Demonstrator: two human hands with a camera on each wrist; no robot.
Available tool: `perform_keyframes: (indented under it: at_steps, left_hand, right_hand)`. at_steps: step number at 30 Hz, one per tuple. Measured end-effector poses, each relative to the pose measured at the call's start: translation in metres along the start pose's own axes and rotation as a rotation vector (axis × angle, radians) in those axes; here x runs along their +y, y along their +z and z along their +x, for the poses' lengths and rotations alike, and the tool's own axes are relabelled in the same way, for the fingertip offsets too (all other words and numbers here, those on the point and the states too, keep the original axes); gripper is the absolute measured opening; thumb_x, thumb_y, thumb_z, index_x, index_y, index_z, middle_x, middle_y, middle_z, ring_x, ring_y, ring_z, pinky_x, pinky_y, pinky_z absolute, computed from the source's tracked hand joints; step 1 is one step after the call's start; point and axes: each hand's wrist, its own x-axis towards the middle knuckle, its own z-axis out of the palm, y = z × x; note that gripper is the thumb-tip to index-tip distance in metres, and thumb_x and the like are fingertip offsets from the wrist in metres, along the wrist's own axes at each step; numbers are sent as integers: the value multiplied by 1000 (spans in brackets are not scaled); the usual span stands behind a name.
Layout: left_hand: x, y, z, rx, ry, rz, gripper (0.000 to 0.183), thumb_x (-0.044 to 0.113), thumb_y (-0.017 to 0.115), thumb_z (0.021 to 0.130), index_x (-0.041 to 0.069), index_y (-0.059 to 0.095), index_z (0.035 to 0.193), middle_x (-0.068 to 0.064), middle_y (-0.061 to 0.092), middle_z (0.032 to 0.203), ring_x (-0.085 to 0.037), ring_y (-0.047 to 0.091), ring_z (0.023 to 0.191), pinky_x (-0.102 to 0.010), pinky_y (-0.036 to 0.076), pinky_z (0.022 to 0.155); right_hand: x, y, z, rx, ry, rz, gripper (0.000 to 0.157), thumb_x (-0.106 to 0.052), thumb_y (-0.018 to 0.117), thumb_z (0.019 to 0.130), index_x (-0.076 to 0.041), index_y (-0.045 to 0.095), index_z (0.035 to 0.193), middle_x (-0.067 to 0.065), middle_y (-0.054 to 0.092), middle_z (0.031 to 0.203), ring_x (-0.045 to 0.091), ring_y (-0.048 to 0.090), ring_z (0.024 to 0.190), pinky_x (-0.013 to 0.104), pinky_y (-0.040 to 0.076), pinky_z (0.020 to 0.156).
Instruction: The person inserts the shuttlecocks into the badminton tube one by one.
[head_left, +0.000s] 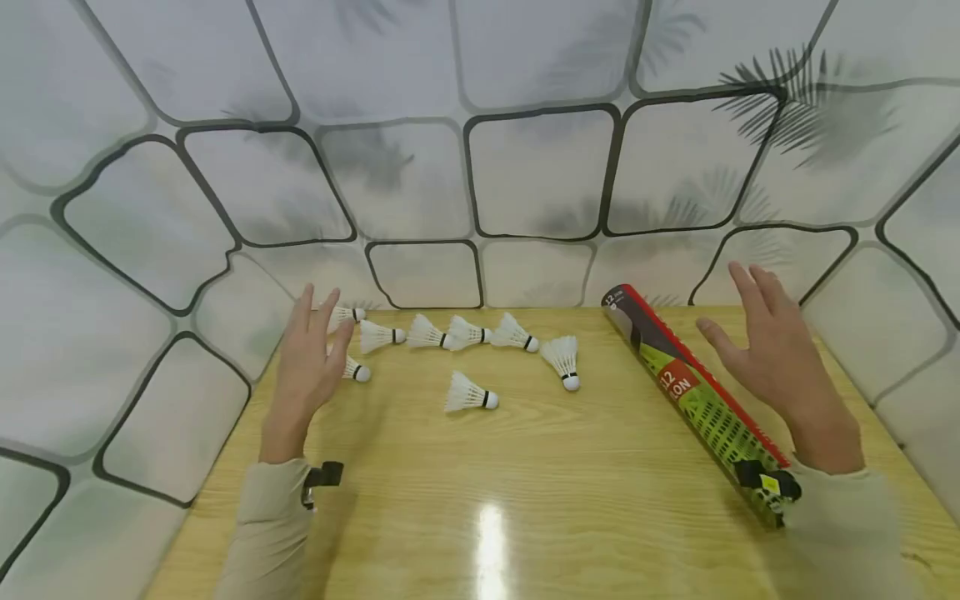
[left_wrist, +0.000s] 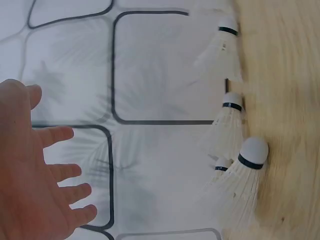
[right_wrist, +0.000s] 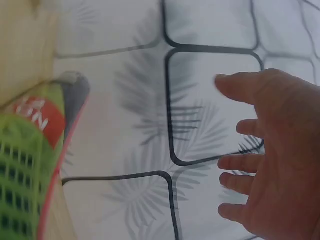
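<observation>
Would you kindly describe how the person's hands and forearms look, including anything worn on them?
The left hand and right hand are bare, without gloves. The left sleeve and right sleeve are long and pale beige. A small black device shows by the left cuff; a black gadget with a yellow patch shows by the right.

The head camera looks forward and down from up high, over the tabletop (head_left: 420, 475) to the patterned wall (head_left: 543, 175). The left wrist camera looks from close up, past the left fingers (left_wrist: 57, 135), with the picture turned sideways. It shares the shuttlecocks (left_wrist: 253, 152) with the head view. The right wrist camera, also sideways, looks past the right fingers (right_wrist: 242, 163) and shares the tube (right_wrist: 22, 160).
</observation>
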Motion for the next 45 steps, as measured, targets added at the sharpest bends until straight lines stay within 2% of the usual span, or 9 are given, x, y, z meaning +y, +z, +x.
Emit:
perform_keyframes:
  at_steps: [7, 11, 18, 24, 29, 32, 38, 42, 45]
  left_hand:
    - [1, 5, -14, 117, -41, -167, 58, 41, 44, 110, 9, 39, 158, -21, 21, 165, -43, 20, 151, -70, 23, 114]
    - [-3, 2, -18, 153, -53, -193, 56, 38, 46, 110, 5, 42, 155, -21, 33, 160, -42, 28, 148, -65, 25, 116]
    - [-20, -4, -29, 238, -79, -224, 49, 29, 52, 108, 2, 50, 148, -23, 42, 154, -42, 36, 144, -63, 28, 115]
    - [-37, 11, -31, 268, -90, -267, 44, 25, 55, 107, 2, 54, 145, -22, 51, 147, -44, 49, 130, -64, 40, 102]
    - [-47, 27, -37, 261, -156, -274, 41, 24, 53, 108, 0, 57, 141, -23, 56, 142, -49, 55, 122, -68, 45, 94]
    - [-52, 31, -38, 273, -173, -270, 38, 16, 57, 106, -4, 58, 138, -26, 56, 139, -49, 52, 125, -66, 41, 101]
    - [-67, 33, -33, 168, -261, -253, 44, 18, 59, 104, -3, 53, 143, -30, 47, 147, -50, 40, 137, -65, 31, 112]
    - [-73, 31, -33, 78, -323, -275, 48, 19, 58, 105, -2, 49, 147, -32, 44, 147, -53, 41, 134, -66, 33, 110]
    - [-78, 30, -33, -23, -347, -307, 50, 19, 55, 107, 1, 43, 152, -34, 40, 151, -55, 37, 138, -68, 31, 111]
  right_hand:
    - [-6, 10, 7, 93, 61, 128, 85, -23, 67, 99, -12, 15, 165, 22, 15, 168, 47, 15, 152, 72, 13, 117]
    - [-5, 26, 12, 104, 56, 194, 85, -20, 70, 97, -11, 19, 165, 21, 21, 167, 44, 18, 152, 68, 15, 119]
    - [-4, 60, 11, 77, 120, 281, 88, -25, 73, 96, -12, 20, 165, 26, 29, 161, 53, 33, 139, 76, 29, 105]
    - [5, 76, 5, 35, 222, 235, 95, -30, 72, 97, -8, 8, 165, 35, 32, 154, 57, 38, 133, 77, 34, 100]
    - [20, 92, -6, -21, 208, 137, 94, -30, 72, 97, -2, 12, 163, 40, 40, 144, 59, 43, 125, 77, 39, 93]
    - [24, 100, -6, -37, 187, 95, 93, -28, 74, 95, 0, 15, 162, 39, 43, 141, 58, 46, 122, 76, 42, 88]
    - [22, 109, 1, -95, 186, 65, 95, -33, 71, 97, -3, 10, 164, 41, 43, 141, 57, 52, 116, 71, 47, 82]
    - [17, 112, 3, -147, 216, 3, 88, -38, 66, 99, -2, 17, 162, 43, 44, 139, 59, 52, 115, 71, 47, 82]
    - [14, 114, 5, -194, 247, -55, 81, -41, 62, 101, -1, 24, 160, 43, 44, 138, 60, 52, 114, 71, 48, 80]
